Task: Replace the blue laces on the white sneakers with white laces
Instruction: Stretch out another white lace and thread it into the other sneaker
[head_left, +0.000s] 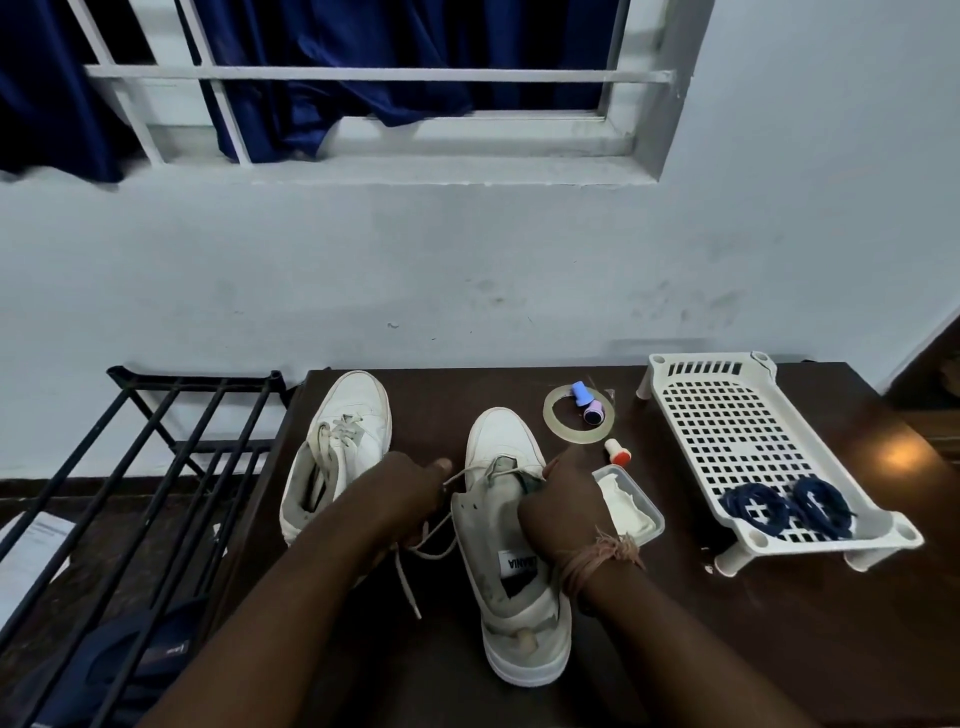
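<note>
Forearms reach in from the near edge of a dark wooden counter (779, 649) toward a white sneaker (519, 597) standing upright, heel nearest the viewer and toe pointing away. The right hand (558, 512), a brown thread band on its wrist, has its fingers curled over the sneaker's tongue and right eyelet edge, gripping there. The left hand (410, 488), just left of the sneaker, pinches a white lace (426, 540) between thumb and fingers; the lace runs from this hand across to the lowest eyelets near the toe, and its loose end trails down over the counter below the left hand. Just right of the right hand lies a shallow clear container (631, 506) holding a white cloth. Beyond the left hand stands the second white sneaker (343, 431), already threaded with a white lace, toe pointing away. Well right of the right hand, a white perforated plastic rack (753, 431) carries two coiled blue laces (784, 506) at its near end. Beyond the right hand lie a small orange-capped bottle (618, 451), a ring of clear tape (579, 421), and a blue and pink item whose kind cannot be told. Left of the left hand, off the counter, stands a black metal rack (156, 452). A pale wall and a barred window with a blue curtain (322, 104) lie farthest away.
</note>
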